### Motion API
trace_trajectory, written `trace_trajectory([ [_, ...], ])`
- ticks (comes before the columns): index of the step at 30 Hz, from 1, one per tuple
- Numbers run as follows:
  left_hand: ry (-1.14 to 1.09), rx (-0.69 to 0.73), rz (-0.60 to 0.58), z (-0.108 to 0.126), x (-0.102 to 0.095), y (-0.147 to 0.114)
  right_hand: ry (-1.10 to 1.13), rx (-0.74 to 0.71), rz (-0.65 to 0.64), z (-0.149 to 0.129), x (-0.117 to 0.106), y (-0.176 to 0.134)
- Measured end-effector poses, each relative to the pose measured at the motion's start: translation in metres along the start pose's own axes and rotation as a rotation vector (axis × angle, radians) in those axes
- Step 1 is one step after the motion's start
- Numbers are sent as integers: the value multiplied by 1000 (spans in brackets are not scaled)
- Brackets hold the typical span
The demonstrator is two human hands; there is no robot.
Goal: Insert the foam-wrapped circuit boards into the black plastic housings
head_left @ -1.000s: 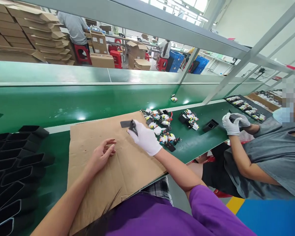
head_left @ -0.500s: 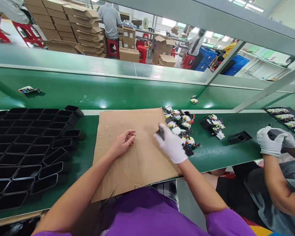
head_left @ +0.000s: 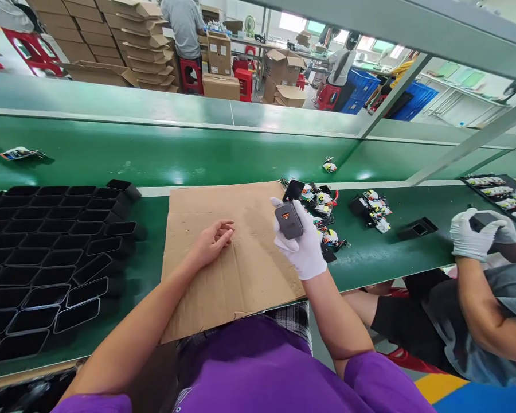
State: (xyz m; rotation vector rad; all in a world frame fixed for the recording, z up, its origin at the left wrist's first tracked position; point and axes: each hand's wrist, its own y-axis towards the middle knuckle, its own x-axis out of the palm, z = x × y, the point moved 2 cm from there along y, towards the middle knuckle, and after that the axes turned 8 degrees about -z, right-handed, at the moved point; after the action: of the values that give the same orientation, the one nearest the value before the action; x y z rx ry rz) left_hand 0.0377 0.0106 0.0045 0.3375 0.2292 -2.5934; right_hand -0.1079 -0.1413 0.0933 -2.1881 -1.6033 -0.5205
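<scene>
In my white-gloved right hand [head_left: 306,249] is a small black plastic cover [head_left: 289,223] with rounded corners, its face with a small orange-marked opening turned up. The fingers wrap its edges, above the right side of a cardboard sheet [head_left: 245,281]. My bare left hand [head_left: 212,242] rests over the middle of that sheet, fingers loosely bent and apart, holding nothing. Just beyond the right hand lies a pile of small circuit assemblies [head_left: 325,211] with wires, white and yellow parts. A black flat piece [head_left: 294,189] shows behind the right fingertips; whether it joins the cover I cannot tell.
Rows of black open housings [head_left: 60,244] cover the green bench at left. Farther right are another cluster of assemblies [head_left: 372,209], a black housing [head_left: 418,228] and a tray of parts [head_left: 496,195]. A co-worker's gloved hands [head_left: 475,232] hold a black part. A metal post [head_left: 395,92] rises behind.
My right hand has turned the black cover so that its face shows upward, and has shifted slightly right. My left hand stays nearly in place. The view has shifted slightly.
</scene>
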Motion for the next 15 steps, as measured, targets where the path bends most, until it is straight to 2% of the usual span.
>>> trace_trajectory([
  [8,5,2,-9,0,0,0,51,48,-167,8,15,-1],
  [15,21,11,-15,-2,0,-1,168,73,-146,11,16,-3],
])
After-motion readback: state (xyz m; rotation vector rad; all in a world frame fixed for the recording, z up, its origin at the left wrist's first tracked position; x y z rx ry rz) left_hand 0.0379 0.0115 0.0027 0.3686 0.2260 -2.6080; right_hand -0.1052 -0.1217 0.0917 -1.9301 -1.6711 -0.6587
